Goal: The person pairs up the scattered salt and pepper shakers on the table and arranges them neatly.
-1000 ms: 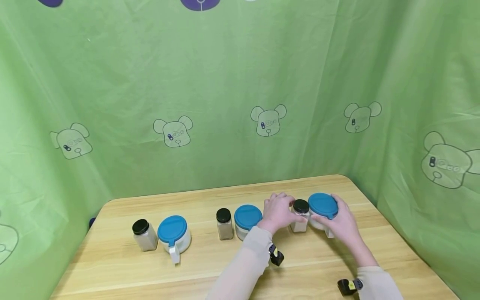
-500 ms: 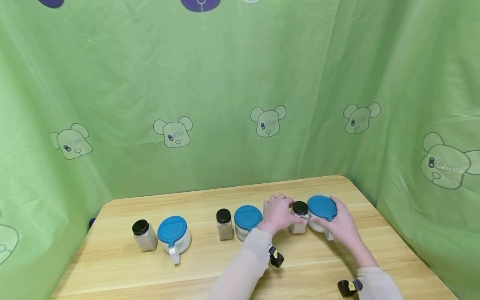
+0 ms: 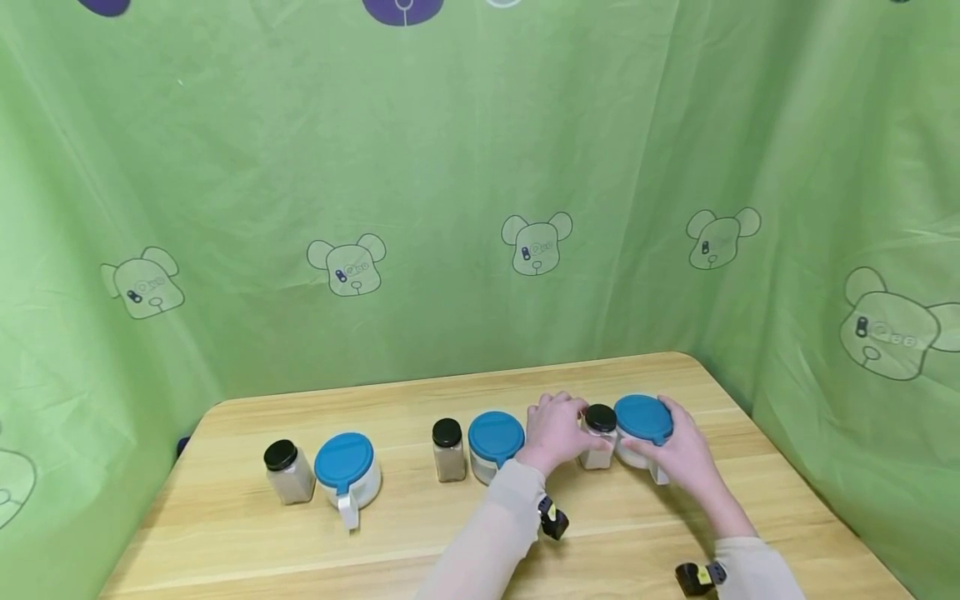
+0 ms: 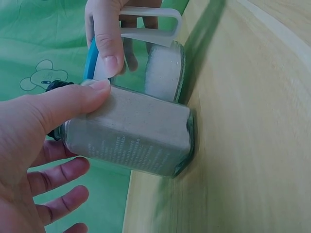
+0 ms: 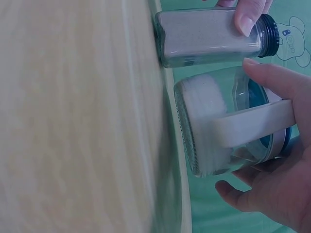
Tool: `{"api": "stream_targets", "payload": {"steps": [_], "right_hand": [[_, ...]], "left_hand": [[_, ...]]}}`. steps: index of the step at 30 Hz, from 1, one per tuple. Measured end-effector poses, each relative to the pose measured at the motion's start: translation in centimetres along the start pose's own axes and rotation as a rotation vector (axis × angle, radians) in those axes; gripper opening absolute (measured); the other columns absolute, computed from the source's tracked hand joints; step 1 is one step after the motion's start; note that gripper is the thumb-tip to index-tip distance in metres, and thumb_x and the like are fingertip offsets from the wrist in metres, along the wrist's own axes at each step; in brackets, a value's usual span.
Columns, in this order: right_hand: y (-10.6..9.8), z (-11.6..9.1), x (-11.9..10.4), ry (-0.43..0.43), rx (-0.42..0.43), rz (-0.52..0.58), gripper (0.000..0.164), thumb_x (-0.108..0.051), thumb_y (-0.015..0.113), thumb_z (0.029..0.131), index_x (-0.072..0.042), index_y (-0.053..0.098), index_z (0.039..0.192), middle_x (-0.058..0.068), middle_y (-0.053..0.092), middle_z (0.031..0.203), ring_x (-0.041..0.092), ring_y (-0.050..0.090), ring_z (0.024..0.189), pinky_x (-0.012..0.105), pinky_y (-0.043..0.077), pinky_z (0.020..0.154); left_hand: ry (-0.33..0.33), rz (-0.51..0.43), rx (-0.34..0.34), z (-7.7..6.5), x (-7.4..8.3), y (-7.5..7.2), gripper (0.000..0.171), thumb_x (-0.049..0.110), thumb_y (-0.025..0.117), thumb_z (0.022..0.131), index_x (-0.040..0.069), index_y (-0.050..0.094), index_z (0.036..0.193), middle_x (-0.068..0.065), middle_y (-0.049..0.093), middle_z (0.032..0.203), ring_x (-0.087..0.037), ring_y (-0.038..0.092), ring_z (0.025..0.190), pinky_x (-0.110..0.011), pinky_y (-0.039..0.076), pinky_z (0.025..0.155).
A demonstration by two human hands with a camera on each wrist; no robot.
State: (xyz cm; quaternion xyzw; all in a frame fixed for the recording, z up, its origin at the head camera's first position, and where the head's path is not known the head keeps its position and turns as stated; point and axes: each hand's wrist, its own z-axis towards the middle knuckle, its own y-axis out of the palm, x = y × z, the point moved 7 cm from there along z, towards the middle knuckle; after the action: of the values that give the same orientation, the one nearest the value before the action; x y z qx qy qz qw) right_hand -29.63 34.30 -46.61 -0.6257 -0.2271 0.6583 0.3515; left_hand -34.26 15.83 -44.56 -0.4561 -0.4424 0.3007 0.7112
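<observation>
My left hand pinches a square glass jar with a black lid between thumb and index finger; the other fingers stand apart from it in the left wrist view. Greyish powder fills this jar. Just to its right, my right hand grips a round glass jar with a blue lid and a white handle, thumb and fingers around its upper part. White grains lie in the round jar. Both jars stand upright, side by side, at the table's right; whether their bases touch the wood is unclear.
A black-lidded jar and a blue-lidded jar stand mid-table, the latter partly behind my left arm. Another such pair, a black-lidded jar and a blue-lidded jar, is at left. Green curtain surrounds the wooden table.
Both held jars have shifted slightly downward in the head view, the blue-lidded one a little more. My grip on each looks the same. The other jars have stayed put.
</observation>
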Motion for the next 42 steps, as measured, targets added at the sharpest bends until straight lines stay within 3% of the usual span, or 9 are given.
{"api": "stream_targets", "payload": {"steps": [18, 42], "right_hand": [[0.06, 0.0, 0.02, -0.018, 0.013, -0.003, 0.108, -0.044, 0.079, 0.078, 0.005, 0.016, 0.151, 0.04, 0.028, 0.147, 0.058, 0.037, 0.127, 0.073, 0.035, 0.098], [0.13, -0.24, 0.14, -0.03, -0.025, -0.012, 0.106, -0.043, 0.077, 0.081, 0.008, 0.015, 0.15, 0.041, 0.028, 0.145, 0.058, 0.037, 0.126, 0.072, 0.036, 0.097]], "left_hand": [[-0.005, 0.003, -0.011, -0.4, 0.05, 0.05, 0.06, 0.066, 0.078, 0.066, 0.033, 0.067, 0.115, 0.014, 0.059, 0.093, -0.007, 0.049, 0.088, -0.027, 0.038, 0.075], [-0.066, -0.095, -0.048, -0.9, -0.33, 0.14, 0.059, 0.06, 0.081, 0.066, 0.032, 0.065, 0.115, 0.012, 0.06, 0.094, -0.008, 0.05, 0.091, -0.027, 0.04, 0.076]]}}
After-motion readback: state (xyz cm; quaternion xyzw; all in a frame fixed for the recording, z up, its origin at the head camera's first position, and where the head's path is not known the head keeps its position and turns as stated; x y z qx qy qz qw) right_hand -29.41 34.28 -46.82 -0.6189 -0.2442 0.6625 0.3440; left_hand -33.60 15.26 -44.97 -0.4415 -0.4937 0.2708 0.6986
